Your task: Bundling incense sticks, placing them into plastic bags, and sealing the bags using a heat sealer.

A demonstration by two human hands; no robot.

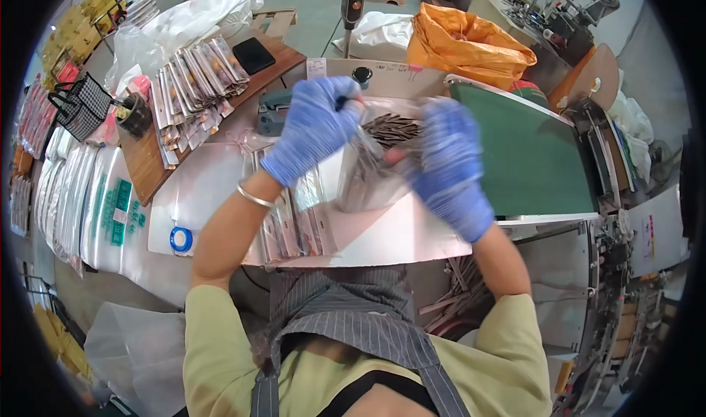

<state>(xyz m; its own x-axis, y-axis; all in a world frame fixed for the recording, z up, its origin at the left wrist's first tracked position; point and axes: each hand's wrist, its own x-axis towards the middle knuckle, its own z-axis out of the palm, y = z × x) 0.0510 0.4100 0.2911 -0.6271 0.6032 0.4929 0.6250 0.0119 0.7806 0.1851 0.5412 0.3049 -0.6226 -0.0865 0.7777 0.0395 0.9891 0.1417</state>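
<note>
Workshop; pale worktable (382, 244), one. Clear plastic bag (371, 185): over the worktable, between the hands. Slender brown pieces (393, 130): within or behind the film, cannot tell which. Left hand (312, 126): blue-gloved, fingers curled narrow by the bag's upper edge; grip on film uncertain. Right hand (450, 163): gloved, blurred, at the bag's other side; hold cannot be told. Flat packets (298, 226): beside the bag, leftward. Outlying: blue-rimmed roll (181, 239); green board (522, 148). Hazards: uneven pull splitting thin film; tilted bag scattering pieces.
</note>
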